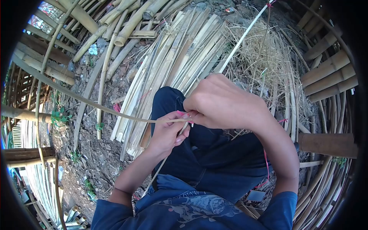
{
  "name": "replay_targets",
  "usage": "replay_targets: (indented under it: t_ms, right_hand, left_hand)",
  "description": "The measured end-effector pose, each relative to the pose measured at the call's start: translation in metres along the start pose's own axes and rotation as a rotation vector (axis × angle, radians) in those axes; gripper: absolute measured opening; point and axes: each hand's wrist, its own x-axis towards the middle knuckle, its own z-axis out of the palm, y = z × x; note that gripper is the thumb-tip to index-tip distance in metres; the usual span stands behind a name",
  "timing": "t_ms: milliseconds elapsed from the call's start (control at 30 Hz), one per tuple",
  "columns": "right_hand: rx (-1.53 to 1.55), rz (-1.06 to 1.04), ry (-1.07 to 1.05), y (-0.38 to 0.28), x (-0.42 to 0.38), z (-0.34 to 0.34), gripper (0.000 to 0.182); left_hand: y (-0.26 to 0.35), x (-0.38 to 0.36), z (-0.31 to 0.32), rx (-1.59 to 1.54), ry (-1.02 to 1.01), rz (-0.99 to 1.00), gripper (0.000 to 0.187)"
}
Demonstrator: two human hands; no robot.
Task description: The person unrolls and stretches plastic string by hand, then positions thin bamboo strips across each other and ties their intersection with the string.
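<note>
My left hand is closed around a long thin bamboo strip near its end, above my lap. The strip curves away to the upper left. My right hand is pinched at the same spot, touching pink twine where strips cross. A pale strip runs from behind my right hand up to the top right, with pink twine at its far end. Another thin strip passes down from my left hand toward my shirt. My right fingertips are partly hidden by the hand itself.
Split bamboo slats lie in a pile ahead of my knees. Dry shavings are heaped to their right. Bamboo poles lie at the upper left. A thick bamboo piece is at the right, and pink twine trails beside my right thigh.
</note>
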Motion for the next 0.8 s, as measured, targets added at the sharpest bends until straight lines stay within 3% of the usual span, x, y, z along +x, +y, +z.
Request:
replay_targets:
  t_ms: [800]
  right_hand:
    - [-0.113, -0.029, -0.085, -0.007, 0.001, -0.009, 0.013]
  left_hand:
    - [0.004, -0.001, 0.001, 0.012, -0.061, -0.036, 0.014]
